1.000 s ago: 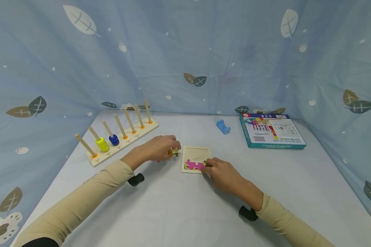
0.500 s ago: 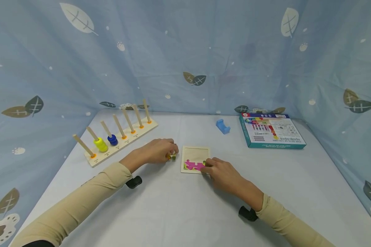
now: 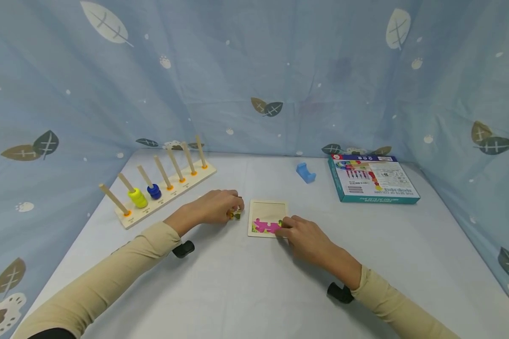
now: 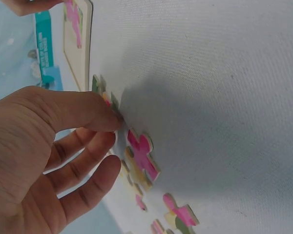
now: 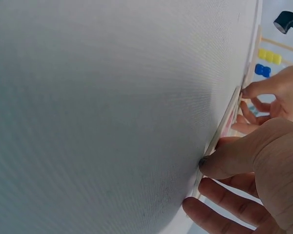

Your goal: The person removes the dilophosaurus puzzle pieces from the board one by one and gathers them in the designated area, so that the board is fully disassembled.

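In the head view the left hand (image 3: 214,207) pinches a small patterned puzzle piece (image 3: 235,215) just left of the square wooden puzzle tray (image 3: 269,203). From the left wrist, the thumb of the left hand (image 4: 58,146) covers part of that piece (image 4: 105,96); loose pink-and-yellow pieces (image 4: 142,152) lie below it on the cloth. The right hand (image 3: 307,240) grips the tray's lower right edge, and joined pink pieces (image 3: 266,226) fill its near part. In the right wrist view the thumb of the right hand (image 5: 254,170) lies against the tray's edge (image 5: 223,122).
A pegged wooden board (image 3: 167,198) with yellow rings (image 3: 138,198) and blue rings (image 3: 154,191) stands at the left. Behind the tray lies a blue plastic piece (image 3: 306,173), with a teal-edged box (image 3: 375,181) at the back right. A patterned curtain (image 3: 254,61) hangs behind.
The left hand has shifted slightly left, away from the tray, with its piece lower under the fingers. The right hand and tray have kept their place.
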Demonstrator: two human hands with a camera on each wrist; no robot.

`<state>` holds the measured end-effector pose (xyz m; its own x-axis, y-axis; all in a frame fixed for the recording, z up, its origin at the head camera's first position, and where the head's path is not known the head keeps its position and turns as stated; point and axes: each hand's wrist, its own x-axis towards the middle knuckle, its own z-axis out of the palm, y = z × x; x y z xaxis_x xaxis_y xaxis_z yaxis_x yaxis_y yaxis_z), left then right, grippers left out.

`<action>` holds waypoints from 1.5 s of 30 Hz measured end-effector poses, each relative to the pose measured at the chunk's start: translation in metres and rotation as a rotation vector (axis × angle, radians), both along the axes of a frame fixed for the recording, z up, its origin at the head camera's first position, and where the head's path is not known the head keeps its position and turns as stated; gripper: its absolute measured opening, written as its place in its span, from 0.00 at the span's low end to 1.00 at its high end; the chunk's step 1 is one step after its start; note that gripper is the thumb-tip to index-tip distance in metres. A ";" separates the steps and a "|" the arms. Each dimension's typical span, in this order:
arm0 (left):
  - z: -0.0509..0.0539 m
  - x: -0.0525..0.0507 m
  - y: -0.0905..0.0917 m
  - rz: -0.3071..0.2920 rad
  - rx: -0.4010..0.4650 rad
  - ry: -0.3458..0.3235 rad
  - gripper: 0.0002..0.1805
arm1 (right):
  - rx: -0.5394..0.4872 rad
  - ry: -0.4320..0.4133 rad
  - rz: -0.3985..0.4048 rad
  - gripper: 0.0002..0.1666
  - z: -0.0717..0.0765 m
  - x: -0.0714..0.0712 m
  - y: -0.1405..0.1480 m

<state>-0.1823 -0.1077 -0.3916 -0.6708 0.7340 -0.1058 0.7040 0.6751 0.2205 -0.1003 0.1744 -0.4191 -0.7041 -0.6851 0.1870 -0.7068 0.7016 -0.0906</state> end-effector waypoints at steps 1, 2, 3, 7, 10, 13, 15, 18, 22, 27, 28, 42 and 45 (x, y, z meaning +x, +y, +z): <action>0.000 0.000 0.000 -0.001 0.000 -0.001 0.20 | 0.003 -0.003 -0.001 0.18 0.000 0.000 0.000; 0.000 0.000 0.000 -0.001 -0.001 0.001 0.20 | 0.005 -0.002 -0.001 0.18 0.000 0.000 -0.001; 0.000 0.001 -0.001 0.000 0.000 0.002 0.19 | 0.006 -0.001 -0.001 0.18 0.000 0.000 -0.001; 0.000 0.001 -0.002 0.005 0.007 0.007 0.19 | 0.008 -0.004 -0.002 0.19 0.001 -0.002 -0.002; 0.000 0.002 -0.003 0.008 0.010 0.007 0.20 | 0.013 -0.043 0.000 0.18 0.003 -0.003 -0.002; 0.001 0.002 -0.004 0.014 0.019 0.002 0.20 | 0.001 -0.103 0.000 0.14 0.006 -0.005 -0.002; 0.003 0.002 -0.004 0.016 0.026 -0.001 0.20 | -0.018 -0.142 0.001 0.11 0.008 -0.008 -0.002; 0.005 0.003 -0.001 0.014 0.034 -0.006 0.20 | -0.048 -0.196 -0.013 0.08 0.011 -0.013 -0.002; 0.006 0.003 0.005 0.010 0.038 -0.008 0.20 | -0.100 -0.248 -0.061 0.07 0.012 -0.020 -0.004; 0.004 0.005 0.012 -0.001 0.052 -0.012 0.20 | -0.149 -0.219 -0.087 0.14 0.011 -0.030 -0.009; 0.004 0.006 0.014 -0.005 0.054 -0.012 0.20 | -0.146 -0.204 -0.087 0.16 0.010 -0.031 -0.010; 0.005 0.010 0.039 -0.034 0.035 -0.024 0.21 | -0.004 -0.196 -0.114 0.29 0.007 -0.041 -0.015; 0.005 0.011 0.042 -0.036 0.035 -0.031 0.20 | -0.006 -0.201 -0.114 0.33 0.009 -0.041 -0.016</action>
<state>-0.1713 -0.0654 -0.3868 -0.6405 0.7614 -0.0998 0.7202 0.6407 0.2660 -0.1412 0.1588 -0.4105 -0.8001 -0.5986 0.0392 -0.5907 0.7747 -0.2257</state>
